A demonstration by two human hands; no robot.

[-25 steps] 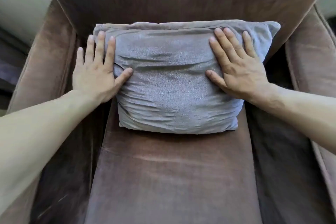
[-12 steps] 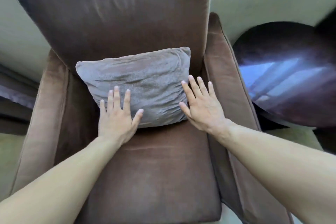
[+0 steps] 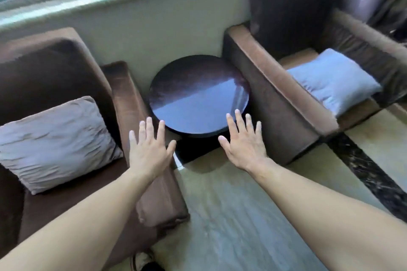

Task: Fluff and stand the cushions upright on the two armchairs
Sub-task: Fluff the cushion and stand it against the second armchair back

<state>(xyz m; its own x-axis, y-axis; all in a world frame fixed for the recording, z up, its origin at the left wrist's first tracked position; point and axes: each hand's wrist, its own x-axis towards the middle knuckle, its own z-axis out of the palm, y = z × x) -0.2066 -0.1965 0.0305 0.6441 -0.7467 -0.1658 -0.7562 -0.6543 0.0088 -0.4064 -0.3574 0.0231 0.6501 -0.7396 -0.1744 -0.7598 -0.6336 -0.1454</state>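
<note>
Right cushion (image 3: 332,80) lies flat at upper right, both hands (image 3: 149,149) (image 3: 244,145) empty and spread; one-handed grab risks it flopping.

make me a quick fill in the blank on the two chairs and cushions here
1. The cushion on the left armchair leans against the chair's ____.
2. The cushion on the right armchair lies ____ on the seat.
3. Between the two armchairs stands a dark ____ table.
4. The left hand and right hand are both ____, holding nothing.

Missing words: backrest; flat; round; open
</note>
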